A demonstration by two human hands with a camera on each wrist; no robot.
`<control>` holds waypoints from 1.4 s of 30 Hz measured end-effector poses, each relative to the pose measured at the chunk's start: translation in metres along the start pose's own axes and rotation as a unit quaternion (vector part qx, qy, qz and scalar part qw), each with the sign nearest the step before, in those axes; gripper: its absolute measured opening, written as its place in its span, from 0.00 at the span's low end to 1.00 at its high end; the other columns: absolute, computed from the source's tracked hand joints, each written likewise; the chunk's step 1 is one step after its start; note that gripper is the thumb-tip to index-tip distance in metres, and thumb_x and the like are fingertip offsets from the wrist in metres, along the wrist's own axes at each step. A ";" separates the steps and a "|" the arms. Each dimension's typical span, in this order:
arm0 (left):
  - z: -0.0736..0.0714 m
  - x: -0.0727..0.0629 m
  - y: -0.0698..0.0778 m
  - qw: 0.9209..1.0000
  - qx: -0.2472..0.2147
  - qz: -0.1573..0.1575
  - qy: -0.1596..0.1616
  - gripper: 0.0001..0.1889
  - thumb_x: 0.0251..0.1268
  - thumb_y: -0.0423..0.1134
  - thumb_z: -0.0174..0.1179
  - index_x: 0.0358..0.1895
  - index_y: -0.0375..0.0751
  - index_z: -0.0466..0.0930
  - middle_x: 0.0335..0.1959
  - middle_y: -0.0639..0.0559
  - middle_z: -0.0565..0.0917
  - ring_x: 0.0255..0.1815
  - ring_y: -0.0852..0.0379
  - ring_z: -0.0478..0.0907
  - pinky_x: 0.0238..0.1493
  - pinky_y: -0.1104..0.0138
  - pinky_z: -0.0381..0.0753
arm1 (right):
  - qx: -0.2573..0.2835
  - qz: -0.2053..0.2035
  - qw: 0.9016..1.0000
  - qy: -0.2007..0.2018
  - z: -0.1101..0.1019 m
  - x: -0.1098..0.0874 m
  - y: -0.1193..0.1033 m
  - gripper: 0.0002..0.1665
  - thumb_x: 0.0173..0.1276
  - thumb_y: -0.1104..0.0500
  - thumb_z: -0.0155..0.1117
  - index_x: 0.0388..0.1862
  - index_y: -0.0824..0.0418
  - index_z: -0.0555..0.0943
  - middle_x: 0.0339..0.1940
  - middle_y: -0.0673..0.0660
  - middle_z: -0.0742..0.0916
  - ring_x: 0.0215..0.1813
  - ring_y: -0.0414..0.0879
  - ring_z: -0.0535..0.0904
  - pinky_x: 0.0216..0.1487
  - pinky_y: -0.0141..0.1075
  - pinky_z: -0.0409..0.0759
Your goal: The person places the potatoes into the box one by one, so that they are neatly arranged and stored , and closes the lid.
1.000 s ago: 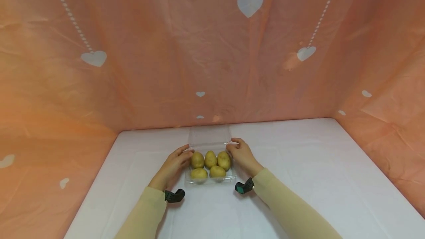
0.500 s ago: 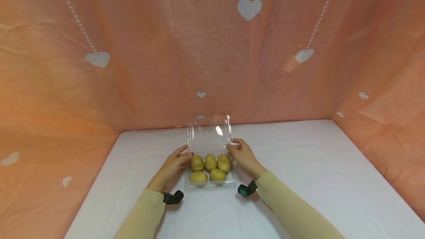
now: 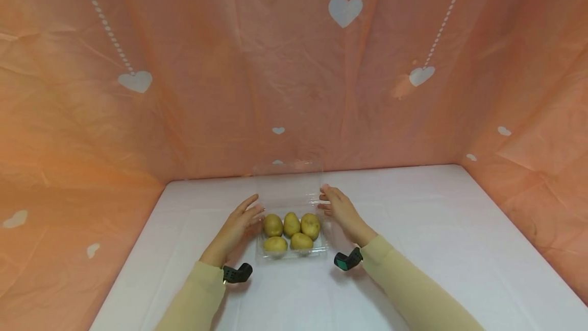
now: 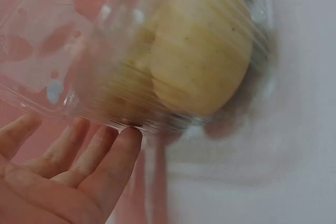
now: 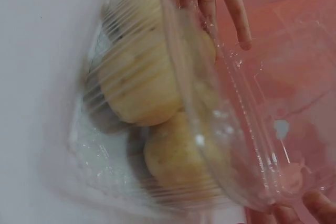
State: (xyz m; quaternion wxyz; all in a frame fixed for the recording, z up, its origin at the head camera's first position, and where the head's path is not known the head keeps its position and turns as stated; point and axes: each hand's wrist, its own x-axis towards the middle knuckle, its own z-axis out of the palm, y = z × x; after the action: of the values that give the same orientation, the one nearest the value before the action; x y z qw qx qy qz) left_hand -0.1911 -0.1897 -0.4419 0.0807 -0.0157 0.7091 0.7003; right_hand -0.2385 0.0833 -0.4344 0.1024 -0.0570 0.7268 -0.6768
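Observation:
A clear plastic clamshell box (image 3: 317,251) sits on the white table, its transparent lid (image 3: 289,183) raised at the back. Inside the base lie several yellow potatoes (image 3: 301,241), two in front and the others behind. My left hand (image 3: 235,230) is at the box's left side with fingers extended; in the left wrist view its fingertips (image 4: 132,136) are at the plastic edge, and contact is hard to tell. On the opposite side, my right hand (image 3: 345,217) has its fingers spread near the hinge. Its fingertips (image 5: 321,206) show by the lid in the right wrist view. Neither hand grips anything.
The white-covered table (image 3: 413,229) extends around the box. Behind it and at both sides rises an orange-pink cloth (image 3: 294,91) printed with white hearts. Dark wrist cameras (image 3: 238,273) sit on both wrists, close to the tabletop.
The lid stood upright half a second ago and now leans further back. My right fingers have come off the box's back corner and spread; my left hand has shifted slightly outward.

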 end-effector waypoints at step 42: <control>0.002 -0.045 -0.019 0.996 -0.022 -0.032 -0.082 0.36 0.75 0.48 0.48 0.75 0.33 0.45 0.73 0.27 0.52 0.71 0.32 0.55 0.61 0.53 0.72 | -0.059 0.014 0.998 -0.022 -0.007 -0.060 0.023 0.33 0.73 0.48 0.56 0.68 0.67 0.68 0.56 0.65 0.81 0.51 0.55 0.81 0.53 0.44 0.79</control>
State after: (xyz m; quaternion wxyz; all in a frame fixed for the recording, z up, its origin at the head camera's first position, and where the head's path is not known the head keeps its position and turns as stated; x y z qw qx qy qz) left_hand -0.1441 -0.1917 -0.4547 0.1605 0.0169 0.6839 0.7115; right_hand -0.1805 0.1054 -0.4522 0.1238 -0.0676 0.7638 -0.6299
